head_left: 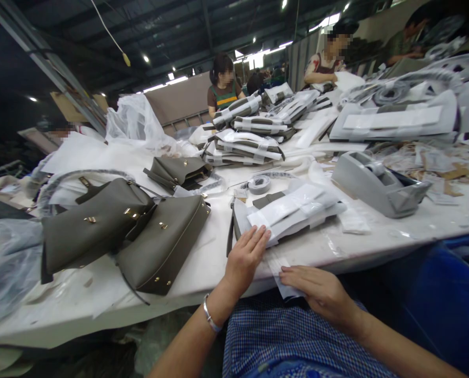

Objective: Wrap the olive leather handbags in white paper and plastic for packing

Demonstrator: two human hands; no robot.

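My left hand (245, 260) lies with straight fingers on the near left end of a flat bundle (297, 210) wrapped in white padding and clear tape. Dark grey-green bag material shows at the bundle's left side. At the table's front edge, my right hand (321, 291) has its fingers over a thin white strip (278, 266), with its thumb partly hidden below. This strip runs from near the bundle over the edge. Left of my hands lie two olive-grey handbags (96, 223) with gold fittings, and a smaller bag piece (177, 172) sits behind them.
A grey tape dispenser (376, 184) stands right of the bundle, and a roll (259, 184) lies behind it. Several wrapped bundles (244, 147) are piled farther back. A blue bin (447, 299) is at the lower right. Co-workers (226, 86) are across the table.
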